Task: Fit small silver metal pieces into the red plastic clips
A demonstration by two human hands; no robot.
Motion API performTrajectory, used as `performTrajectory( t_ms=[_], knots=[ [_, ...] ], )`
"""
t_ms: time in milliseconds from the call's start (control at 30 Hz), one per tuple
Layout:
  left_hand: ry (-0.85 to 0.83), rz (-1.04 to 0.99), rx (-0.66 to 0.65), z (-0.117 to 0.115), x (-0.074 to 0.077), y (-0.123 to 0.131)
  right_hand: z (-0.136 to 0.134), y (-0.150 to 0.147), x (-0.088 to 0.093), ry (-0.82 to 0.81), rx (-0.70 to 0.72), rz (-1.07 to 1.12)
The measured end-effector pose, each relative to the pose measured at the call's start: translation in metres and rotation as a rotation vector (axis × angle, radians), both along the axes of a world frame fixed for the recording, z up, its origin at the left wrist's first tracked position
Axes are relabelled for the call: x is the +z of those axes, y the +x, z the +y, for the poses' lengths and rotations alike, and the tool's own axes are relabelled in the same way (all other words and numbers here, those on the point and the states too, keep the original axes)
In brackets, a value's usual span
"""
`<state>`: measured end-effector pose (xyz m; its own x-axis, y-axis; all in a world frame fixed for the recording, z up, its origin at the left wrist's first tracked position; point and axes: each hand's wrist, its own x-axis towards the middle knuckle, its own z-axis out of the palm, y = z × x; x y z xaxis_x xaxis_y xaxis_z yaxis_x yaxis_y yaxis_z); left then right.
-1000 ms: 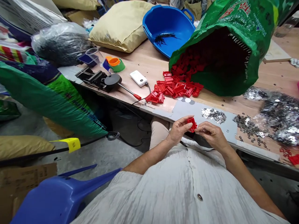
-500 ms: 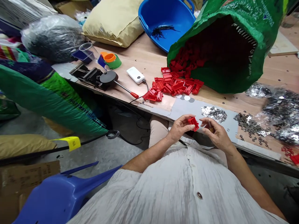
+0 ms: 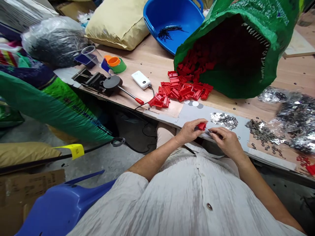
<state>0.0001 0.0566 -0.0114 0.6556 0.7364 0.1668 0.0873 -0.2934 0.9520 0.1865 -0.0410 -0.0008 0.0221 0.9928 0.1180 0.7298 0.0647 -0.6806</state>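
My left hand [image 3: 189,132] pinches a small red plastic housing [image 3: 202,126] between thumb and fingers, just past the table's near edge. My right hand [image 3: 225,140] is closed on a thin metal-tipped tool [image 3: 207,130], whose tip reaches to the housing's right side; its exact kind is too small to tell. Beyond my hands, a pile of similar red housings [image 3: 180,90] spills from the mouth of a green woven sack [image 3: 221,85]. A heap of small shiny metal plates [image 3: 224,120] lies on a grey sheet [image 3: 192,114] near my right hand.
Darker metal pieces [image 3: 263,132] and clear bags of metal parts [image 3: 300,121] lie to the right. Leftward are a white power bank [image 3: 141,80] with a cable and a black clamp-like device [image 3: 98,82] with a red-tipped lever. A blue basin [image 3: 152,19] stands behind.
The red housing has turned in my left hand. My right hand has moved left, bringing the tool's tip up to the housing. The view has shifted slightly.
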Motion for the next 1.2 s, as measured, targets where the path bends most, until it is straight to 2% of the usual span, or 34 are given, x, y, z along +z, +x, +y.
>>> performTrajectory(
  t_ms=[467, 667, 933, 1200],
  knots=[
    [0.138, 0.143, -0.078, 0.01, -0.004, 0.001, 0.006, 0.002, 0.0, -0.001, 0.055, -0.083],
    [0.148, 0.158, -0.081, 0.012, -0.008, 0.002, 0.007, 0.0, -0.001, -0.044, 0.02, -0.129],
    [0.114, 0.132, -0.065, 0.01, -0.01, 0.004, 0.015, -0.021, 0.0, -0.131, -0.075, -0.214],
    [0.057, 0.055, -0.046, 0.006, -0.007, -0.001, 0.002, -0.009, 0.006, -0.096, -0.015, -0.063]
  ],
)
